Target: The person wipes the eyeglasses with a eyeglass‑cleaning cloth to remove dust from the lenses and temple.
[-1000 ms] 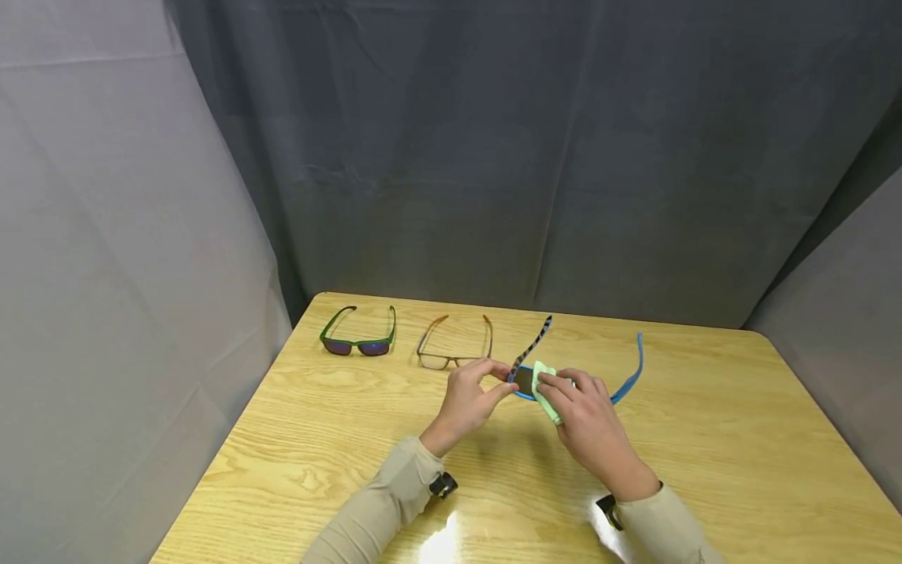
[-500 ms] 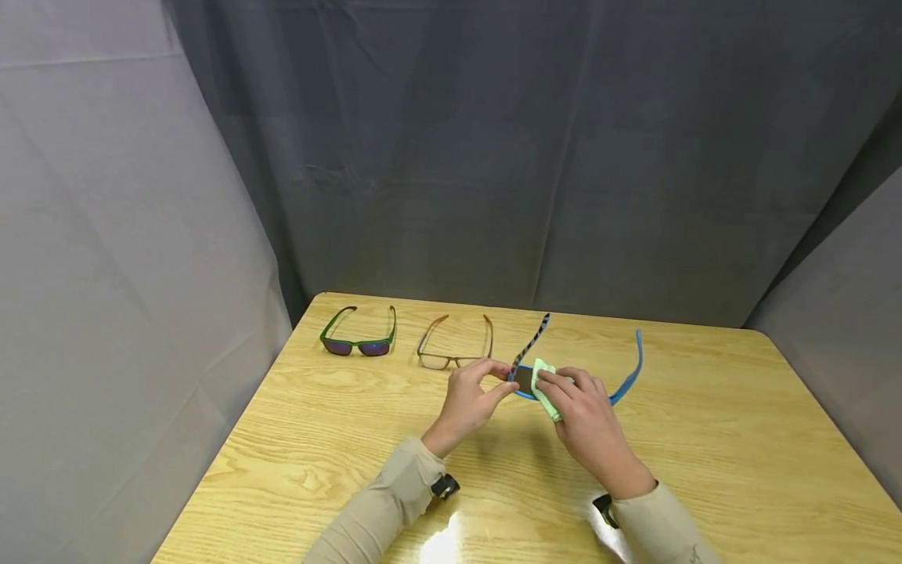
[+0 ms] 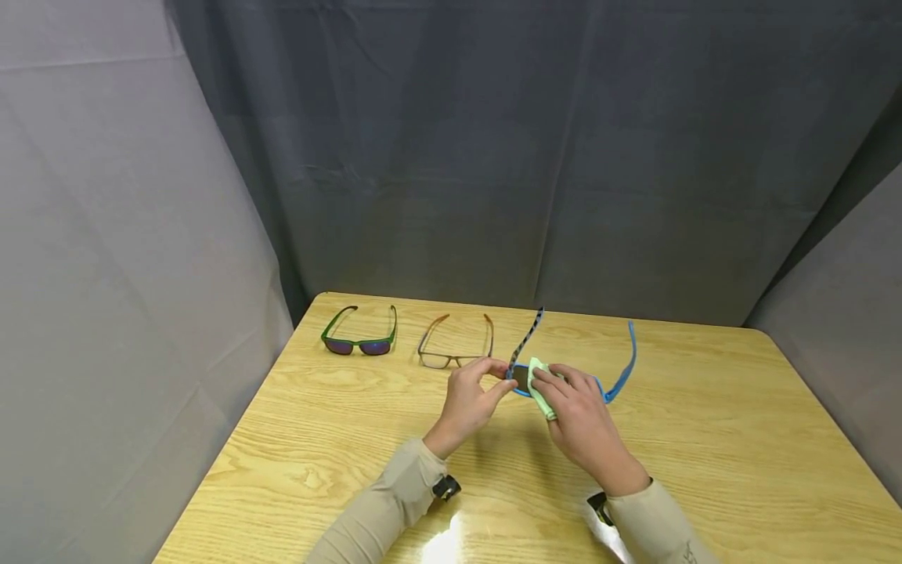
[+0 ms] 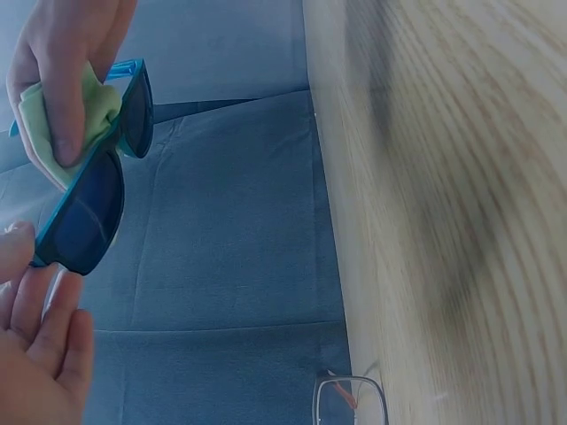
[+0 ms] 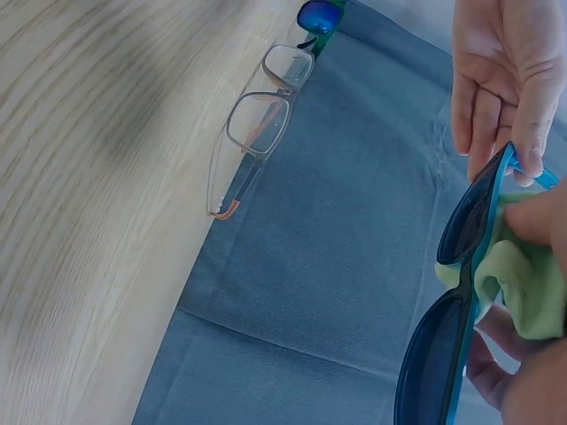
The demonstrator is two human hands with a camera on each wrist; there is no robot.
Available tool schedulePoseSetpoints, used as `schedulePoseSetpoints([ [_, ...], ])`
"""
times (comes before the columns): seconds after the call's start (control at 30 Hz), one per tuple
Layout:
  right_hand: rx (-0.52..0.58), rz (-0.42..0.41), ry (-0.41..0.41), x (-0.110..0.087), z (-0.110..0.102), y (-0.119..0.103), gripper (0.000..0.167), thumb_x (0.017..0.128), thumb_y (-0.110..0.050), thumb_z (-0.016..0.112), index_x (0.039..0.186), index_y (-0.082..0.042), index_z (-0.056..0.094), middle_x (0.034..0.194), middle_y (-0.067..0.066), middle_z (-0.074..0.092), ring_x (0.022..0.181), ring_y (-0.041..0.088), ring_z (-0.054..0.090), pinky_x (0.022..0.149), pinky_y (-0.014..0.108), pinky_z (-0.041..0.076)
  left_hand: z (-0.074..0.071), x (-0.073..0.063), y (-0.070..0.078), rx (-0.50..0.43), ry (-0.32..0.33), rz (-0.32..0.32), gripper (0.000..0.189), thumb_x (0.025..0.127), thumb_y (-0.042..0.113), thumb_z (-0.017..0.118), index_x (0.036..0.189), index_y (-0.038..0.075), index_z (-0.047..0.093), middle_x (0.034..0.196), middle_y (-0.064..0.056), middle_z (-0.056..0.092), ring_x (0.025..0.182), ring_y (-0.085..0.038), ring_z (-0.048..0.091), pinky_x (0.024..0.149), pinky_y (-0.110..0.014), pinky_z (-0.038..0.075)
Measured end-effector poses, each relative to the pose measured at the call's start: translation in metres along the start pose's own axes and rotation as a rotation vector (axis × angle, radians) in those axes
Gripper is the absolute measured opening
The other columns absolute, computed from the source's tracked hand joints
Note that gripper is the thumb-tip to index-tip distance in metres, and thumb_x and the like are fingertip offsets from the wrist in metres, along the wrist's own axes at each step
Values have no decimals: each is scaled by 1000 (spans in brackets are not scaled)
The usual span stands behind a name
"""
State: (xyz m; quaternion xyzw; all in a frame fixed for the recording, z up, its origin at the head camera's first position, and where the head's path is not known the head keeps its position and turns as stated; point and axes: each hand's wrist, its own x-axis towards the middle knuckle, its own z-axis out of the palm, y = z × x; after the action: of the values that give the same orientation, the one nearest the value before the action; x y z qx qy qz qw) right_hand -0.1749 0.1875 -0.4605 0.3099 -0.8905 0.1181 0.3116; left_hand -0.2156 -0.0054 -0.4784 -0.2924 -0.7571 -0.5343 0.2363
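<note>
Blue-framed sunglasses with dark lenses are held up over the table, temples unfolded and pointing away. My left hand pinches them at the left hinge corner, thumb on one side and fingers on the other. A light green cloth is bunched in my right hand, which presses it against the frame near the bridge. In the right wrist view the cloth wraps around the bridge between the two lenses. My right fingers cover most of the right lens in the head view.
Green sunglasses with purple-blue lenses stand at the table's back left, temples open. Clear-lensed eyeglasses with orange temple tips lie between them and my left hand. A grey curtain hangs behind the wooden table.
The blue sunglasses have tilted slightly, their temples shifting left and upward. My right hand and the cloth have moved a little to the left; my left hand stays nearly still.
</note>
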Motion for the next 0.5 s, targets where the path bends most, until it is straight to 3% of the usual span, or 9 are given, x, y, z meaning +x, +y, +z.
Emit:
schedulePoseSetpoints([
  [0.5, 23, -9, -53, 4, -1, -2, 49, 65, 14, 74, 112, -1, 66, 121, 13, 62, 111, 35, 52, 89, 52, 38, 0, 0, 0, -29, -9, -104, 19, 82, 15, 74, 96, 4, 68, 87, -1, 69, 88, -13, 64, 86, -35, 47],
])
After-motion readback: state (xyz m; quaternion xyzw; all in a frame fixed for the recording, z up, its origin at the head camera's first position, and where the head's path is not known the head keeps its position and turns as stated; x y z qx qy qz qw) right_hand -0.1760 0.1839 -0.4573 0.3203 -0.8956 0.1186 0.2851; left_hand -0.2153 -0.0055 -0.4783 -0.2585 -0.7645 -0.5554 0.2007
